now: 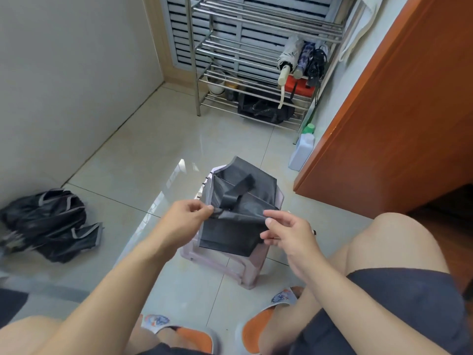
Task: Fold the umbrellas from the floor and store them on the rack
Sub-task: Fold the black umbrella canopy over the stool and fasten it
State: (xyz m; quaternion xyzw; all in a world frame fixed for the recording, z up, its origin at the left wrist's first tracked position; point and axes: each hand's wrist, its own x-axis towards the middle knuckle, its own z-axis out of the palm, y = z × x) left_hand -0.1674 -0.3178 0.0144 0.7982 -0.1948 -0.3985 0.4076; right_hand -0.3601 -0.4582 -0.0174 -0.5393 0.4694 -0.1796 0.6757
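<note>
A collapsed umbrella (pixel 238 201) with pink outer cloth and a black lining hangs in front of me over the floor, its black strap lying across the top. My left hand (pixel 185 216) pinches the left edge of a black cloth panel. My right hand (pixel 286 231) pinches the same panel's right edge. A second black umbrella (pixel 51 224) with grey trim lies crumpled on the floor at the left. The steel rack (pixel 256 60) stands at the back; three folded umbrellas (pixel 302 57) lie on a shelf at its right end.
A white bottle with a green cap (pixel 303 147) stands on the floor beside the rack. An orange wooden door (pixel 396 111) stands at the right. A black bag (pixel 266 108) and pots sit on the rack's lower shelves. My knees and slippered feet frame the bottom.
</note>
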